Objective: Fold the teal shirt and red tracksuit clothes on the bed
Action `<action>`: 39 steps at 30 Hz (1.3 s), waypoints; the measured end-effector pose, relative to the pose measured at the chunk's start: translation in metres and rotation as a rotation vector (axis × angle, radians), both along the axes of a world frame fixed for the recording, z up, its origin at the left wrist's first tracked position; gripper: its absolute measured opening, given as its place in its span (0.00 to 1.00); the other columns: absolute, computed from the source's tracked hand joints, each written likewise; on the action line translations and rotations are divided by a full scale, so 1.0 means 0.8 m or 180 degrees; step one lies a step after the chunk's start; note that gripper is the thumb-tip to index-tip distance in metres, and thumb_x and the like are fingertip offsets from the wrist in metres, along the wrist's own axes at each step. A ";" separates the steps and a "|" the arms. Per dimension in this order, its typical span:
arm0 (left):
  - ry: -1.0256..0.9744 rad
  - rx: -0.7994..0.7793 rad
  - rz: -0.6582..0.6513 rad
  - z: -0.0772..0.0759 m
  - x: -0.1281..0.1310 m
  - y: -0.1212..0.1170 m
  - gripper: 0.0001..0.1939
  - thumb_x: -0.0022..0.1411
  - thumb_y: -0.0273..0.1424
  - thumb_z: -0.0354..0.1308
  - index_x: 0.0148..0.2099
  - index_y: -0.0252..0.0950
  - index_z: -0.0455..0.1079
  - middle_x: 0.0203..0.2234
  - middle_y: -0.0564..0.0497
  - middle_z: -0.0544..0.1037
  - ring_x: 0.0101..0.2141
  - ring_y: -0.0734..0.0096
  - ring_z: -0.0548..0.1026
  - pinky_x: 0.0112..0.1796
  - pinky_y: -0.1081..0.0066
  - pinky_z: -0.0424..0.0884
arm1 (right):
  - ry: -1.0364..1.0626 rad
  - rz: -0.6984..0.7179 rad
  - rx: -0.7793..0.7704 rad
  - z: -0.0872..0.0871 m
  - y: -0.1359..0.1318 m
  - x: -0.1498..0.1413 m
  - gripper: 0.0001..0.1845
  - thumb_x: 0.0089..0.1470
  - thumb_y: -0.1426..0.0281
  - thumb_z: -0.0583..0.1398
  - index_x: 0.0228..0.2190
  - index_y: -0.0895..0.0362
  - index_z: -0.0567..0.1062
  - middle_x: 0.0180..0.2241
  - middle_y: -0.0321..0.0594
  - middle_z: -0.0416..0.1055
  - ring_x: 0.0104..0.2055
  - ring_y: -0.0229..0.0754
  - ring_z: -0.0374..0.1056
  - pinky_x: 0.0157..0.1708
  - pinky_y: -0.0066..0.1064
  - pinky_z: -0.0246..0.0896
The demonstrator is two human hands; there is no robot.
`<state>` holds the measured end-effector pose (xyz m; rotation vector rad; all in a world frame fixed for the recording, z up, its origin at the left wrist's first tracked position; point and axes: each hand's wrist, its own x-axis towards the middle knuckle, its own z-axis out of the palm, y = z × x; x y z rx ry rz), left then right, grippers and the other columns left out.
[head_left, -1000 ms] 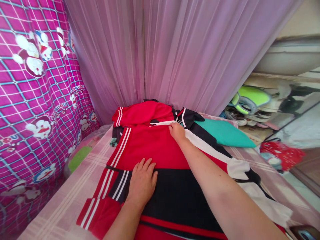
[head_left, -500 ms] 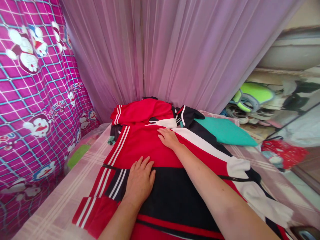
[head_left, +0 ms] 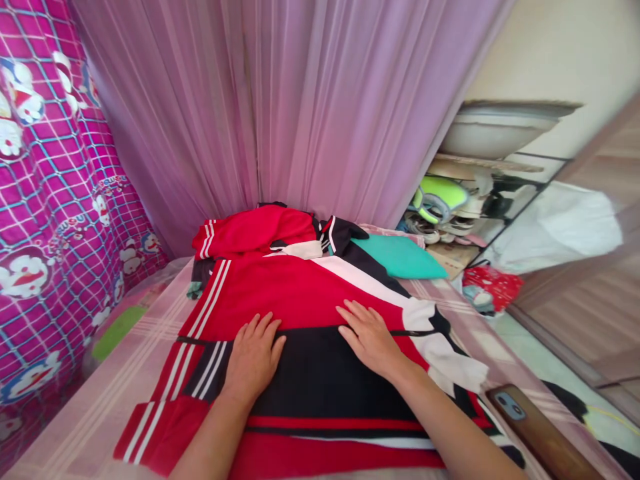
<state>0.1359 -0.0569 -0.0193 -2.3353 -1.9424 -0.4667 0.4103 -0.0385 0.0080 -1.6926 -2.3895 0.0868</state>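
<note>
Spread over the cloth-covered surface is a red, black and white garment (head_left: 340,380), with pairs of white stripes on its left part. My left hand (head_left: 255,353) lies flat on its left side, where red meets black, fingers apart. On the right side, my right hand (head_left: 367,337) rests with spread fingers across the edge of the black panel. Neither hand grips anything. Just beyond lies a bunched red piece of clothing (head_left: 260,230) with white stripes, next to a black collar part (head_left: 343,233) edged in white. A white bunched part (head_left: 445,353) sits at the garment's right edge.
A teal cloth (head_left: 400,257) lies behind to the right. At the lower right is a phone (head_left: 540,433) near the edge. Purple curtains (head_left: 300,100) hang at the back, a patterned pink curtain (head_left: 75,220) at the left. A shoe rack (head_left: 520,200) stands at the right.
My right hand has moved back towards me and to the right, from the upper red area to the black panel's edge. The view has turned right, bringing the phone further in.
</note>
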 end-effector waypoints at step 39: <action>0.0395 0.0309 0.0008 0.023 -0.062 -0.132 0.24 0.68 0.43 0.48 0.61 0.43 0.69 0.62 0.45 0.67 0.63 0.51 0.62 0.64 0.45 0.47 | -0.0201 -0.0583 -0.0387 0.007 -0.104 0.040 0.29 0.67 0.56 0.44 0.65 0.50 0.58 0.69 0.44 0.47 0.70 0.48 0.43 0.66 0.53 0.35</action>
